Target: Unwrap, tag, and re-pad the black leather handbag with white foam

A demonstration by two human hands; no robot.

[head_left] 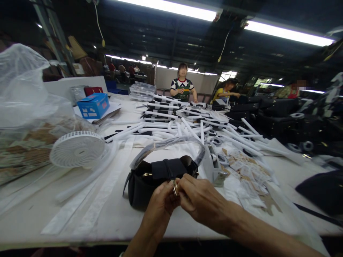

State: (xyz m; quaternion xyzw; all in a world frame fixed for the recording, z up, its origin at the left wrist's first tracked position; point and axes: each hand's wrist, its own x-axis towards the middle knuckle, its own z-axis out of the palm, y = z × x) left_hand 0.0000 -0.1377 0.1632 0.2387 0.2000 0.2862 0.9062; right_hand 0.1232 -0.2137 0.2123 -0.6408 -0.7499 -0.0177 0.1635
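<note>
Clasp (175,188): small gold metal piece at the front of the black handbag (144,182).
Grip: my left hand (160,201) and my right hand (199,201) are both closed on the clasp, fingertips meeting around it.
Place: the handbag stands on the bench (40,200), close to the near edge, about the middle.
Handle (171,142): wrapped in clear plastic, arching over the handbag.
Fan (77,148): white, left of the handbag, apart from it.
Straps (163,107): white-wrapped, many, toward the far edge.
</note>
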